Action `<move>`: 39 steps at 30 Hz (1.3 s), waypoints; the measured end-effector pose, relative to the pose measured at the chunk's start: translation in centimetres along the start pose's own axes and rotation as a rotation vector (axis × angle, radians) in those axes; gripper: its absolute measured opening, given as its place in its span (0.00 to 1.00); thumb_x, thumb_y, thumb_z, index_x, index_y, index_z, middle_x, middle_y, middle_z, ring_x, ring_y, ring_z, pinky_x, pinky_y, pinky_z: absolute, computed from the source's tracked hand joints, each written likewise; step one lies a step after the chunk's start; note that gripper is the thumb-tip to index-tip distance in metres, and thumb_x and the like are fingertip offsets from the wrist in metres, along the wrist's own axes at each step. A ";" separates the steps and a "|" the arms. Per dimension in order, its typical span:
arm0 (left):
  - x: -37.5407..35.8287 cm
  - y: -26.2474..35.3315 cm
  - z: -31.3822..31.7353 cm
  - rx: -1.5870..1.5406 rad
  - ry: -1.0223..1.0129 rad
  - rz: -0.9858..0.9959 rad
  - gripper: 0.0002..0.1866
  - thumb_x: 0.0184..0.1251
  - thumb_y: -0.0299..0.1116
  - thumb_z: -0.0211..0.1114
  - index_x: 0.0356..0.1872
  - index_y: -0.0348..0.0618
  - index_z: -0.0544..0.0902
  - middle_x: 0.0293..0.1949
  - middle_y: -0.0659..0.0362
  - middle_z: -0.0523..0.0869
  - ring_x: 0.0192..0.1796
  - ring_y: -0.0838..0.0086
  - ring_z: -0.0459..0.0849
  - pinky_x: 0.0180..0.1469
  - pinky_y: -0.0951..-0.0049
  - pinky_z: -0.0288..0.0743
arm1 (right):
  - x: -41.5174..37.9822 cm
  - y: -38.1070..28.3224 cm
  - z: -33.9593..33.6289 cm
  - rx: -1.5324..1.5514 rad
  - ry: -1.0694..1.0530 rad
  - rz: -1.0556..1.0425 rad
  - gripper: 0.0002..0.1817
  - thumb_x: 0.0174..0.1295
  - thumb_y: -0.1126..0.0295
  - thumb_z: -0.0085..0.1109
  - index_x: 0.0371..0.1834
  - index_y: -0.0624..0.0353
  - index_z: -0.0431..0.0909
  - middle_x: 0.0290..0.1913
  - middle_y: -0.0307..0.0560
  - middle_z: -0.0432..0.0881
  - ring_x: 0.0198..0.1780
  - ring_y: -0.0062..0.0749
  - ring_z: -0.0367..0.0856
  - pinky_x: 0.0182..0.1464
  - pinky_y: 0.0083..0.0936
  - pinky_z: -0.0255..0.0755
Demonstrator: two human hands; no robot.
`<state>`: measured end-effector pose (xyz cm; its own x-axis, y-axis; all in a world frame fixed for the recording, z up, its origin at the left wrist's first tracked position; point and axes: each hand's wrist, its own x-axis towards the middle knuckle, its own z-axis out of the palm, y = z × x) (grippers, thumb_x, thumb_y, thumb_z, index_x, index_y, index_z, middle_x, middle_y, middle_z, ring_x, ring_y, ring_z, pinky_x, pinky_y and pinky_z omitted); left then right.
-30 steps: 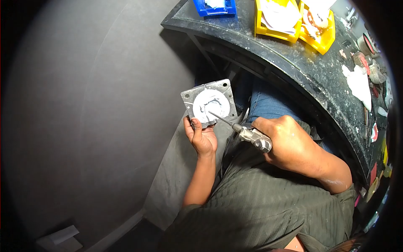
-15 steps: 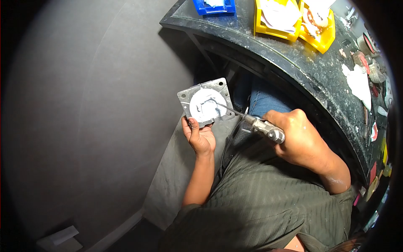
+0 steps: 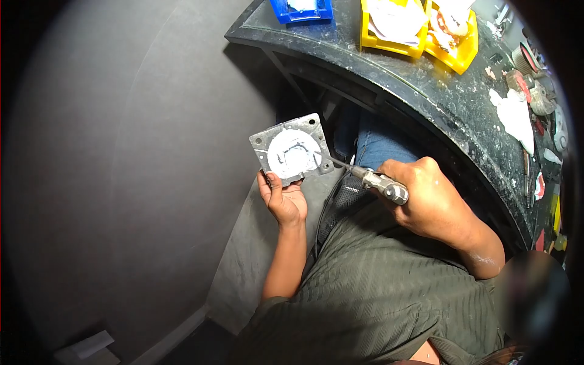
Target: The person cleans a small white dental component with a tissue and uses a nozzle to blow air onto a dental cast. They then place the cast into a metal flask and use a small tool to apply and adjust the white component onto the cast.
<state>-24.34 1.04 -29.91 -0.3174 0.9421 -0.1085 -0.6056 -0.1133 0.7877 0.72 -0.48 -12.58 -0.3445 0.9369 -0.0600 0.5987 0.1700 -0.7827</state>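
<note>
My left hand [image 3: 285,204] holds a square metal flask half [image 3: 258,141] by its lower edge, thumb on top and fingers beneath. It has holes at its corners, and a disc of white plaster [image 3: 295,152] with a rough hollow fills its middle. A metal air blow gun [image 3: 380,184] is wrapped in my right hand [image 3: 429,198]. Its thin nozzle points left, the tip right at the plaster's right edge. Most of the gun's handle is hidden behind my fingers.
A dark, dusty workbench [image 3: 420,103] curves along the right. On it stand a blue bin [image 3: 302,13] and two yellow bins [image 3: 392,45] [image 3: 459,61] with white pieces. White tissue [image 3: 516,118] and small tools lie farther right. A grey wall [image 3: 152,152] fills the left.
The whole view has shifted slightly, with things now a little farther left. The nozzle tip has drawn back from over the plaster toward its right edge. Both hands keep their hold.
</note>
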 end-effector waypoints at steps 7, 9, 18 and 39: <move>0.1 0.0 -0.4 -0.010 -0.039 0.009 0.19 0.79 0.44 0.63 0.61 0.46 0.73 0.59 0.58 0.81 0.59 0.68 0.81 0.55 0.57 0.78 | -0.3 0.2 0.3 -0.019 -0.029 0.001 0.05 0.51 0.82 0.61 0.32 0.67 0.78 0.24 0.65 0.80 0.31 0.62 0.84 0.35 0.47 0.78; 0.0 0.1 -0.2 -0.001 -0.033 0.005 0.19 0.80 0.44 0.62 0.61 0.46 0.73 0.58 0.59 0.81 0.59 0.68 0.81 0.54 0.57 0.78 | -0.4 0.3 0.5 -0.037 -0.005 0.057 0.09 0.47 0.84 0.63 0.33 0.64 0.80 0.24 0.61 0.79 0.30 0.61 0.82 0.33 0.42 0.75; 0.3 1.3 -1.3 -0.051 -0.133 -0.012 0.25 0.77 0.41 0.61 0.70 0.42 0.74 0.68 0.51 0.78 0.70 0.55 0.75 0.71 0.45 0.67 | -6.5 4.1 -5.7 0.214 -0.368 -0.067 0.12 0.52 0.77 0.66 0.42 0.60 0.83 0.28 0.57 0.84 0.34 0.55 0.85 0.35 0.40 0.76; -2.8 -4.0 18.9 -0.507 -0.920 -0.976 0.43 0.49 0.19 0.62 0.74 0.24 0.62 0.61 0.32 0.81 0.60 0.41 0.86 0.63 0.44 0.82 | -51.9 17.0 -9.2 0.487 0.892 0.927 0.17 0.45 0.82 0.76 0.42 0.71 0.88 0.39 0.51 0.92 0.37 0.27 0.90 0.45 0.26 0.83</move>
<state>-7.25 4.84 -21.26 0.8276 0.5507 0.1088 -0.5546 0.7724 0.3094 35.44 -43.40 -17.08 0.7261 0.5555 -0.4051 -0.0230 -0.5692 -0.8218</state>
